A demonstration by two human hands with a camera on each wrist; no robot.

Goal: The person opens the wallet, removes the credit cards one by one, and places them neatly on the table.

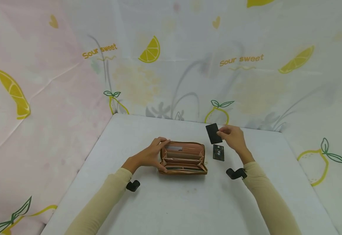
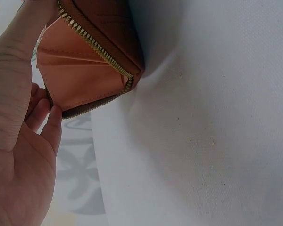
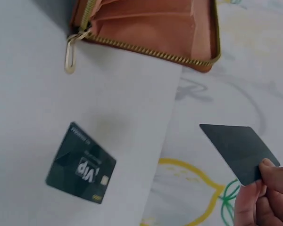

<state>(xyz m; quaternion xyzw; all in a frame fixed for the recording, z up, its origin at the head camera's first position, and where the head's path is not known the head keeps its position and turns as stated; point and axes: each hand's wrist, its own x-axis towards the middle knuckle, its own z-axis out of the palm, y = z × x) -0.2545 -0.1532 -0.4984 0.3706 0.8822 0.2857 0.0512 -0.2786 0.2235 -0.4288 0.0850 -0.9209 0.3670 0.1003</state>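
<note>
A brown zip-around wallet (image 1: 183, 158) lies unzipped and spread wide on the table, its pink-tan compartments showing. My left hand (image 1: 151, 155) grips its left end, fingers over the far rim and thumb at the near edge. In the left wrist view, fingertips (image 2: 52, 115) curl at the zipped edge. To the right of the wallet, my right hand (image 1: 232, 136) pinches a plain dark card (image 1: 213, 133) by its edge between thumb and fingers. A black VIP card (image 3: 82, 165) lies flat on the table between the wallet and that hand.
A white table (image 1: 171, 202) bears everything. Lemon-print cloth (image 1: 173, 81) hangs behind and at the sides. A gold zipper pull (image 3: 70, 55) sticks out from the wallet's right corner. Several card edges (image 1: 185, 169) and a pale slip (image 1: 173, 148) show inside the wallet.
</note>
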